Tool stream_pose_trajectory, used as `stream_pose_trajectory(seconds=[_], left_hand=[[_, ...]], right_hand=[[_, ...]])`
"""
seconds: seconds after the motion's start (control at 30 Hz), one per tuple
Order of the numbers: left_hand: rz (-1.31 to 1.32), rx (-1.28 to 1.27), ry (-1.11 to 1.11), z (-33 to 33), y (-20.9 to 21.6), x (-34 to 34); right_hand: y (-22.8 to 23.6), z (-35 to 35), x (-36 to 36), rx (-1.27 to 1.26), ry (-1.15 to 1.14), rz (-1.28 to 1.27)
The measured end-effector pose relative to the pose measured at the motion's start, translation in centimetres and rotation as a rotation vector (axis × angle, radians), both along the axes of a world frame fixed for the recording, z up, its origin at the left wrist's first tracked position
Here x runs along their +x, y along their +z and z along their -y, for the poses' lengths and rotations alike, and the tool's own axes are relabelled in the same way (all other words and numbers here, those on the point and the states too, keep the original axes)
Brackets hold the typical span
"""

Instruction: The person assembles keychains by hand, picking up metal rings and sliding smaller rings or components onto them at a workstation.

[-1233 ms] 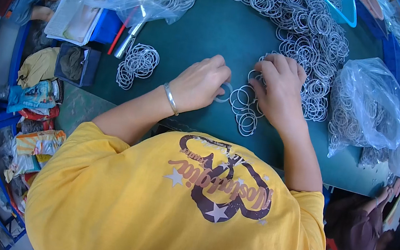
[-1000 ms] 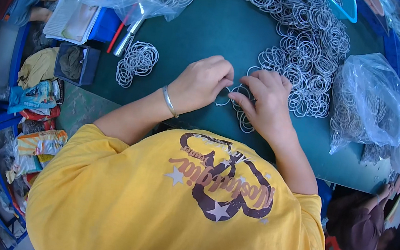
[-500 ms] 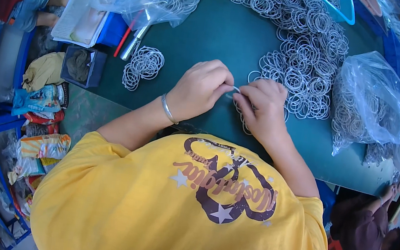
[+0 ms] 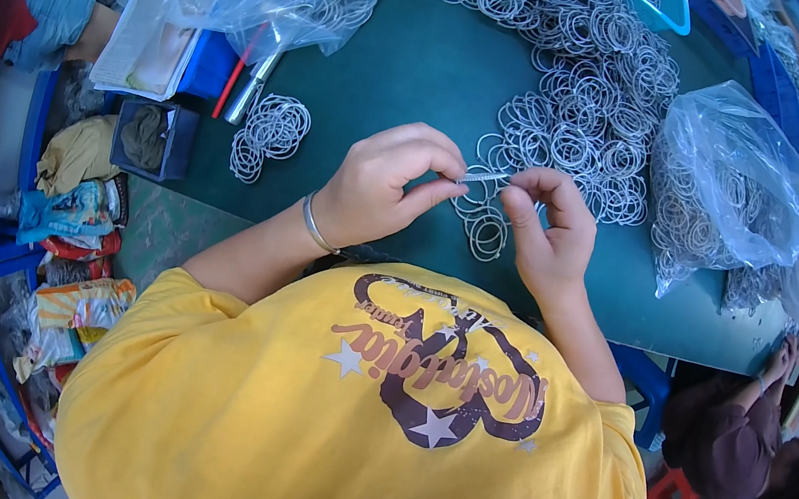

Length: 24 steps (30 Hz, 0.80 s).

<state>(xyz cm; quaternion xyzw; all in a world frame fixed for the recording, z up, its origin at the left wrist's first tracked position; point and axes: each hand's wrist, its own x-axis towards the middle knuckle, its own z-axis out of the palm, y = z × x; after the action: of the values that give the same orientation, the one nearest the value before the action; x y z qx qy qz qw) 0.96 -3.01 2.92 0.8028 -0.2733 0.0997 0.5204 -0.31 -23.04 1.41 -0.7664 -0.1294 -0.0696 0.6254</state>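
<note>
From my end, the widest passage I see runs up the middle of the table (image 4: 417,75), ahead of the left hand (image 4: 395,183), between the small ring cluster (image 4: 271,137) and the large ring pile (image 4: 605,105). That pile blocks me beyond the right hand (image 4: 558,232); nearer the edge, room opens before the right-side clear bag (image 4: 730,192). Loose rings (image 4: 485,233) obstruct the gap between the hands.

The person's left hand (image 4: 394,178) points its thumb and forefinger rightward in a pinch, with the other fingers curled behind the forefinger. The left forearm (image 4: 252,255) slopes away behind those fingers, toward the body. Facing these fingertips, just apart, the right hand (image 4: 555,232) bends its thumb and forefinger toward each other. The right wrist (image 4: 561,286) sits behind its fingers, bodyward.
</note>
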Motion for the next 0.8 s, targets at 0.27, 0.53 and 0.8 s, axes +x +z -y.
stream_pose_trajectory(seconds=[0.27,0.53,0.8], left_hand=[[0.167,0.064,-0.045,0.5,0.2,0.0],[-0.746,-0.401,-0.075,0.0,-0.5,0.1],[-1.234,-0.794,-0.134,-0.2,-0.4,0.4]], right_hand=[[0.9,-0.5,-0.2,0.386,0.128,-0.48],[1.0,0.3,0.1,0.462,0.184,-0.612],[0.8,-0.2,0.2,0.543,0.146,-0.661]])
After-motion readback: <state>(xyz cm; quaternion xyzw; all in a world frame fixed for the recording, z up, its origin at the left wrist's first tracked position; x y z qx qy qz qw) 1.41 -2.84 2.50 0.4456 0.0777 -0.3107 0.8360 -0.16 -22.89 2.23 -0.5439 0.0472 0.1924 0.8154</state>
